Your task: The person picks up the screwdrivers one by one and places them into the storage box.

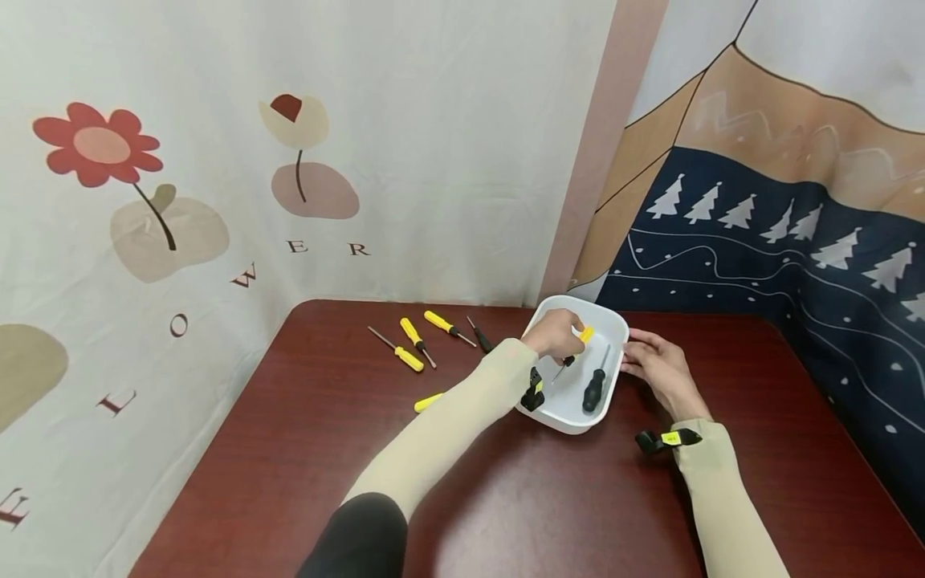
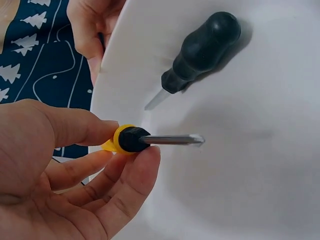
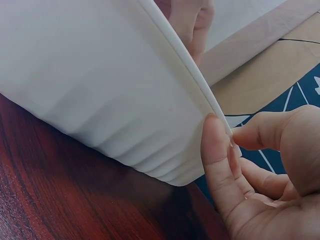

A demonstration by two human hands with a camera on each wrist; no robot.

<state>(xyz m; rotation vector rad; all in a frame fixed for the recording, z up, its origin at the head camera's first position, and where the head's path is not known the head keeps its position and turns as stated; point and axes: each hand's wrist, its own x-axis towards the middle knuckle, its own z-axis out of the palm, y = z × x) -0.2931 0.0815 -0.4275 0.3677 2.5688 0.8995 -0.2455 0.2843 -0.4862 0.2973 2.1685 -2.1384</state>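
My left hand (image 1: 556,333) is over a white plastic tub (image 1: 567,405), pinching a yellow-and-black screwdriver (image 2: 131,139) by its handle between thumb and fingers. In the left wrist view its metal shaft points out over the tub's floor. A black-handled screwdriver (image 1: 595,389) lies inside the tub, along the right side. At the tub's right side, my right hand (image 1: 661,369) pinches the rim, thumb on one side and fingers on the other, as the right wrist view shows.
Left of the tub on the dark red table (image 1: 303,474) lie several yellow-handled screwdrivers (image 1: 408,359) and a black-handled one (image 1: 482,339). Another yellow handle (image 1: 428,402) is partly hidden by my left sleeve. Printed curtains (image 1: 448,160) hang behind the table's far edge.
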